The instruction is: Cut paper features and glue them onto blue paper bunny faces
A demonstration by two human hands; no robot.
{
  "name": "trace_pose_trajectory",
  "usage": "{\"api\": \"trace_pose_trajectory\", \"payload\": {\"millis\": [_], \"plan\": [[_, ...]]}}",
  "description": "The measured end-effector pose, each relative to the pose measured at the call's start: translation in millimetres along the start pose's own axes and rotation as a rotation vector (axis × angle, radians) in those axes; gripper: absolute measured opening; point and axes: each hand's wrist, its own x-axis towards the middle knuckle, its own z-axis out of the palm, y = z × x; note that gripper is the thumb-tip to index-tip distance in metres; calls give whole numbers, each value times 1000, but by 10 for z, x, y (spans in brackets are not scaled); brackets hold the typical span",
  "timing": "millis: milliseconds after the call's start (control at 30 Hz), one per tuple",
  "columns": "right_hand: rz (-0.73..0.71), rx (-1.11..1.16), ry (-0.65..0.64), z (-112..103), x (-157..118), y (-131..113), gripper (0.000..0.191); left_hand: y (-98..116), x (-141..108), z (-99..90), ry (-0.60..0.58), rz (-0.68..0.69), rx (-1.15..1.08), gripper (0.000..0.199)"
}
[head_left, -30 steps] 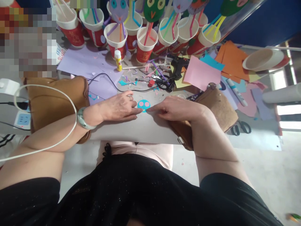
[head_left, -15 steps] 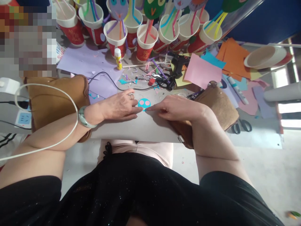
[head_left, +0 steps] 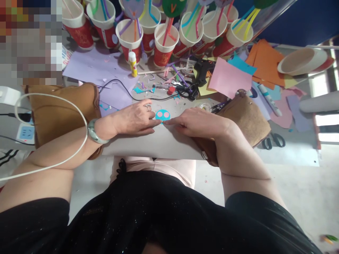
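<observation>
While both index fingertips meet at the lower rim of the small blue paper disc [head_left: 162,118], at the middle of the frame, its position on the table [head_left: 137,146] seems to depend on light, even pressure. The left hand [head_left: 137,118] lies palm down with loosely bent fingers; the right hand [head_left: 198,121] points its index finger, the others curled under. Neither grip visibly encloses anything, though I cannot tell whether something tiny is pinched. A harder push from one side could slide or turn the disc, and a fingertip with glue on it could lift the pale speck [head_left: 162,122] at the rim or drag the pink circles [head_left: 160,114] askew. Just above the left hand runs a black cable [head_left: 115,80]; a raised knuckle might snag it and tug on whatever it feeds. The turquoise scraps [head_left: 140,90], upper centre, could cling to sticky fingers, and the glue stick [head_left: 133,65], standing beyond, could topple if knocked.
</observation>
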Motion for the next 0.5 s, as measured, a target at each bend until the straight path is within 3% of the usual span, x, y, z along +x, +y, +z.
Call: {"api": "trace_pose_trajectory", "payload": {"millis": [500], "plan": [[-6, -10, 15, 2, -16, -35, 48, 41, 69, -75, -4, 47, 16, 22]]}}
